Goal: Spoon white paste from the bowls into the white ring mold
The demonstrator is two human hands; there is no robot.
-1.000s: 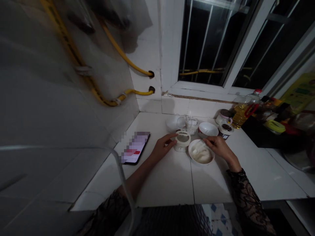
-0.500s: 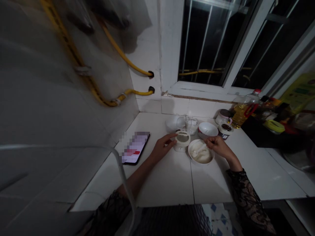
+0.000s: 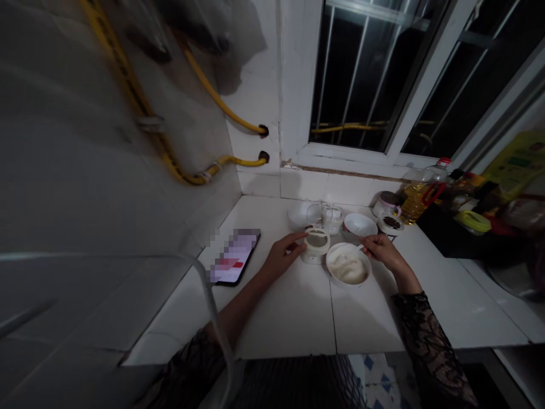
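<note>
My left hand (image 3: 284,253) grips the near left side of a small white jar (image 3: 315,257), with its fingertips at the raised lid edge. Right of the jar, and close against it, stands a white bowl (image 3: 349,282) with a heap of white powder or paste (image 3: 348,267) in it. Between the closed fingers of my right hand (image 3: 384,253) is the handle of a white spoon (image 3: 359,248), held over the bowl's upper right rim. The spoon's head is hard to tell from the white contents.
Behind stand a second bowl (image 3: 360,226), clear containers (image 3: 332,218) and a dark-topped jar (image 3: 390,225). An oil bottle (image 3: 413,201) and a black tray of condiments (image 3: 443,236) are at the right. A phone (image 3: 238,258) lies on the left of the white tiled counter (image 3: 289,318).
My right hand has shifted slightly right and the spoon handle now shows at the bowl's rim. The contents look more spread. My left hand stays at the jar.
</note>
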